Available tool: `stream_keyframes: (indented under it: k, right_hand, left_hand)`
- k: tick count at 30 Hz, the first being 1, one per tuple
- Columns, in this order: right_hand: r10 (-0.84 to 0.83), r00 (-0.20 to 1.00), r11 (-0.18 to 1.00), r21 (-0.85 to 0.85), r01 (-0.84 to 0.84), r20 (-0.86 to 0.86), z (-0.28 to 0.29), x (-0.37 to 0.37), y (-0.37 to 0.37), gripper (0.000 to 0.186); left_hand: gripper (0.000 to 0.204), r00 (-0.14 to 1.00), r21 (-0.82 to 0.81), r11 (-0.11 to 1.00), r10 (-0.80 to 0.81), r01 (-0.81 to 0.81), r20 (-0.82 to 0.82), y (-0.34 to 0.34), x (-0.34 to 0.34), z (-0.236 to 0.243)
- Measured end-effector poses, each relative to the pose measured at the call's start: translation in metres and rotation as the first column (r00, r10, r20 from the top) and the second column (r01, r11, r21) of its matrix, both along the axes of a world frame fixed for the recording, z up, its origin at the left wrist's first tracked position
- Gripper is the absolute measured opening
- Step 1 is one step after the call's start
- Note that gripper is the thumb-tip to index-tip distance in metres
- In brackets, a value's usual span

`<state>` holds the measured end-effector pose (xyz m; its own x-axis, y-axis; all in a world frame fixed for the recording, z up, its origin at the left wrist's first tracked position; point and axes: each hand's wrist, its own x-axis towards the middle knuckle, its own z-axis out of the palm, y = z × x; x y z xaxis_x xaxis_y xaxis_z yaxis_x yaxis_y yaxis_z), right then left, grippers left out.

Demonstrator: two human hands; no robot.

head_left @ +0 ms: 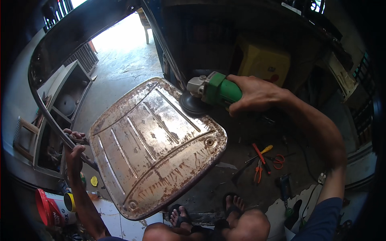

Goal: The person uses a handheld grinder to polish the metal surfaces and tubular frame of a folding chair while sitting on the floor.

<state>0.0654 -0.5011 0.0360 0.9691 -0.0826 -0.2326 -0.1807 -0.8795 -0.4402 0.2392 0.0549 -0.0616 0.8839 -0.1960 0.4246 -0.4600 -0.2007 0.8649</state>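
A rusty, ribbed metal seat panel with rounded corners fills the centre, tilted above my knees and attached to a curved dark metal frame. My left hand is closed around the frame's tube at the panel's left edge. My right hand grips a green angle grinder with a silver head. Its black round disc lies at the panel's upper right edge; whether it touches the metal is unclear.
Tools lie on the dark floor at right, near a power tool. Paint buckets stand lower left. A metal cabinet is at left, a yellow object behind the grinder. My sandalled feet are below the panel.
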Motion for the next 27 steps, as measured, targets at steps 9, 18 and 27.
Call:
stream_keyframes:
  k: [9,18,27]
  right_hand:
    - [0.016,1.0,0.999,-0.042,-0.017,-0.015,0.011,-0.078,-0.012,0.08]
    - [0.064,0.995,0.995,-0.067,-0.069,-0.076,0.031,-0.138,0.003,0.067]
    - [0.074,0.997,0.985,-0.156,-0.069,0.025,0.022,-0.066,0.002,0.071]
  left_hand:
    - [0.07,1.0,-0.037,0.999,-0.012,0.012,0.024,-0.012,-0.002,-0.005]
    - [0.061,0.985,-0.113,0.979,0.169,-0.172,-0.038,-0.025,-0.007,0.001]
    - [0.06,0.966,-0.133,0.96,0.255,-0.248,0.036,-0.04,-0.008,-0.011]
